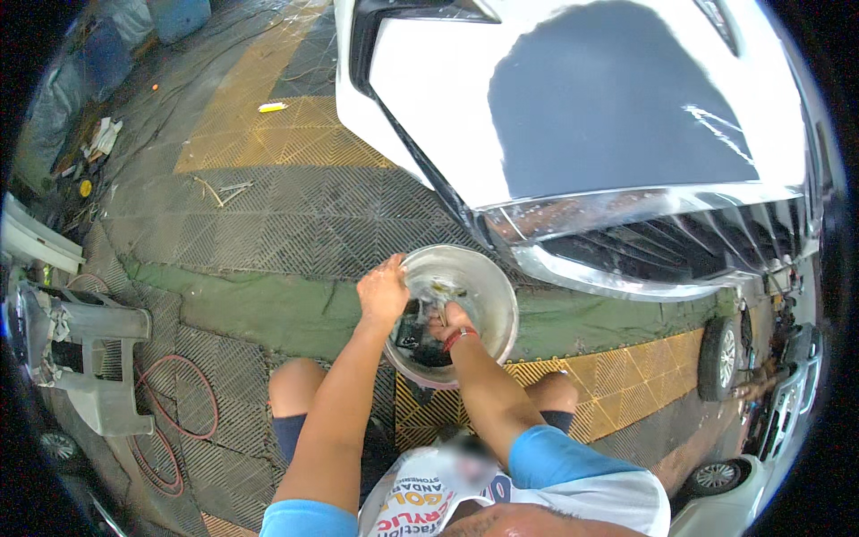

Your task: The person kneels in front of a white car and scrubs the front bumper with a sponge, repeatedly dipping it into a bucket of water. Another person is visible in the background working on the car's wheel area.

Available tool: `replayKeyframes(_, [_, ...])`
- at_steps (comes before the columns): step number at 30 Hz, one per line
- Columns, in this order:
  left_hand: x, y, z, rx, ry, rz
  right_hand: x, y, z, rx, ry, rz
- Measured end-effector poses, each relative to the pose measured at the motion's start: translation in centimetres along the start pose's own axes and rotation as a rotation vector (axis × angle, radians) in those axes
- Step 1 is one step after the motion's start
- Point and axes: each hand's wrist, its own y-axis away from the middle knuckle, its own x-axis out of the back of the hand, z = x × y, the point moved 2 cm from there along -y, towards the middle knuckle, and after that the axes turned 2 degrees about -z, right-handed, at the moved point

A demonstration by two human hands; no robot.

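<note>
A round, pale metal-looking bucket (503,313) stands between my knees, holding cloudy water and something dark along its left side. On its upper left rim, my left hand (385,288) is closed with the fingers hooked over the edge. Inside the bucket, my right hand (450,320) is low with the fingers curled in, a red band (460,336) around its wrist. What those fingers hold, if anything, I cannot make out. The dark thing (417,336) in the water lies just left of my right hand; its kind is not clear.
A white car front with a grey patch (608,98) and dark grille (662,246) looms ahead right. A grey plastic stool (107,358) and red hose (183,394) lie left. A wheel (718,358) stands at right. Green cloth (242,309) crosses the tiled floor.
</note>
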Motion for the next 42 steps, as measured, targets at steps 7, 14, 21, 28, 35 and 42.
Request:
replayKeyframes(7, [-0.1,-0.3,-1.6,-0.015,-0.048,0.035,-20.8,29.7,-15.6,0.935,0.966,-0.187])
replayKeyframes(14, [0.2,0.5,1.2,0.003,0.008,-0.039,-29.2,50.0,-28.5,2.103,2.316,0.707])
replayKeyframes(21, [-0.5,0.3,-1.3,-0.008,0.084,0.031,-18.1,59.4,-30.2,1.485,2.783,1.009])
replayKeyframes(28, [-0.4,0.0,-0.3,-0.012,0.124,0.020,-26.1,48.5,-30.6,1.841,2.616,0.724])
replayKeyframes(35, [0.8,0.1,-1.3,0.040,0.108,0.004,-26.6,50.9,-31.0,1.645,2.848,0.784])
replayKeyframes(42, [0.5,0.7,0.0,0.044,0.081,-0.030,-30.6,42.8,-30.4,1.698,2.883,0.896])
